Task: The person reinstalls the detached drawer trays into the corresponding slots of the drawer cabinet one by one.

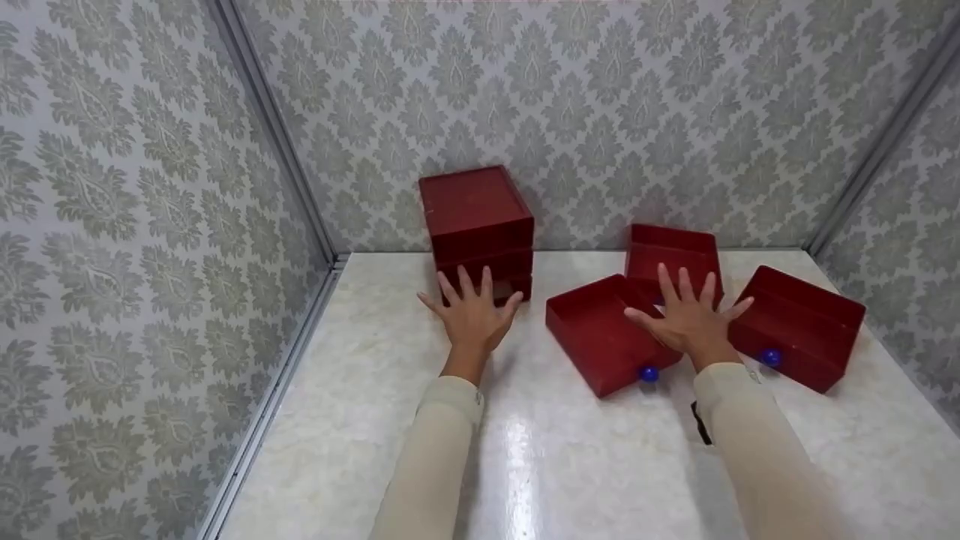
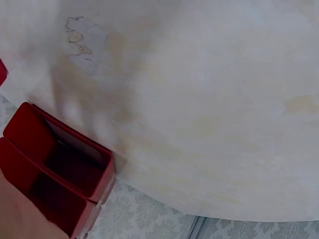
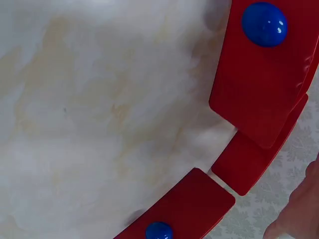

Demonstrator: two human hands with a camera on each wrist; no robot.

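My left hand [image 1: 474,319] is spread wide in front of a dark red drawer cabinet [image 1: 480,206], its fingertips overlapping the lower front in the head view. In the left wrist view, open slots show in the cabinet [image 2: 75,154]. With fingers splayed, my right hand [image 1: 691,322] hovers among three loose red drawers and holds nothing. One drawer [image 1: 607,337] with a blue knob [image 1: 649,373] lies to its left. Another drawer [image 1: 799,326], also blue-knobbed, is on its right. Behind the fingers sits the third drawer [image 1: 671,255], its front partly hidden.
The pale marbled table [image 1: 360,435] meets patterned walls [image 1: 570,112] at the back and sides, with metal framing [image 1: 281,142] along the corners. Next to the right sleeve a small black object [image 1: 701,422] shows, partly covered.
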